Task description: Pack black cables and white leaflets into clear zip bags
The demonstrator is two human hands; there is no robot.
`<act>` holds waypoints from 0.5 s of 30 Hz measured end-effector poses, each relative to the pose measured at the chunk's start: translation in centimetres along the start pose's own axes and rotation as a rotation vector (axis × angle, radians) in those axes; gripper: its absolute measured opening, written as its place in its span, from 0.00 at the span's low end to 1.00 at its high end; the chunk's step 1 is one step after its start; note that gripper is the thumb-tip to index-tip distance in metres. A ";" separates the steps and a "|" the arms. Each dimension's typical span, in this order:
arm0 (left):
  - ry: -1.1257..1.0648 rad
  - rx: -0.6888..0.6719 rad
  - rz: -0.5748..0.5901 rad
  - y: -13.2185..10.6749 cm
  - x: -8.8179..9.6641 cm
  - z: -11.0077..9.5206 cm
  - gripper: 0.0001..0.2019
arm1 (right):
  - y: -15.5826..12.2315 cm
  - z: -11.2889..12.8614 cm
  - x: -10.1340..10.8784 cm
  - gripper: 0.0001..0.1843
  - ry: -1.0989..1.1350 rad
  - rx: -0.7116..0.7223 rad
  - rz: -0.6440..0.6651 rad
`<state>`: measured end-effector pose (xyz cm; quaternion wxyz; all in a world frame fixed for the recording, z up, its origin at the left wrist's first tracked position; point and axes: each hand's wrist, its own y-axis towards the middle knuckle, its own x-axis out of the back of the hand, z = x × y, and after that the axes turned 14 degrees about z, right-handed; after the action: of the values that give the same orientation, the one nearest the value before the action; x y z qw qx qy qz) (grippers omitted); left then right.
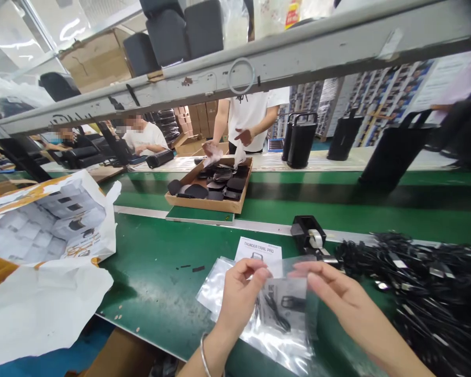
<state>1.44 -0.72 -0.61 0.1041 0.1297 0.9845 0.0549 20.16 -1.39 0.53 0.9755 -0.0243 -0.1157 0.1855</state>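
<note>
One clear plastic bag (pixel 296 327), held over the green surface (pixel 153 277) — its mouth pinched by the fingers of my left hand (pixel 240 293) and my right hand (pixel 339 293), thumbs nearly closed against fingertips, a black cable (pixel 277 315) and a printed sheet (pixel 294 303) showing through. Alongside: flat bags (pixel 211 290) at left, a THUNDER TRAIL PRO leaflet (pixel 259 247) and tape dispenser (pixel 306 234) behind, heaped black cables (pixel 427 303) at right.

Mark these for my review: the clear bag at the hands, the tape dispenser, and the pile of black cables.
Clear bag (pixel 292 320), head view: its transparent front.
Tape dispenser (pixel 302 233), head view: its black body.
Pile of black cables (pixel 426 303), head view: its middle.
</note>
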 end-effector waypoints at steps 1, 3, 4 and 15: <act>-0.017 0.014 0.040 0.1 0.1 0.1 0.12 | 0.0 -0.2 0.2 0.19 -0.053 0.008 0.014; -0.005 0.065 0.113 0.2 0.2 0.3 0.12 | -0.1 -0.4 0.7 0.15 -0.165 0.022 0.040; 0.024 0.095 0.135 0.2 0.2 0.4 0.10 | -0.1 -0.5 1.0 0.15 -0.202 0.031 0.041; -0.271 0.224 0.164 0.2 1.2 0.1 0.22 | -0.6 -2.6 1.9 0.11 -0.312 0.246 -0.050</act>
<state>0.41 -0.17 -0.92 0.2156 0.2264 0.9477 -0.0647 22.68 -1.23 -1.59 0.9457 0.1268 -0.2424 0.1755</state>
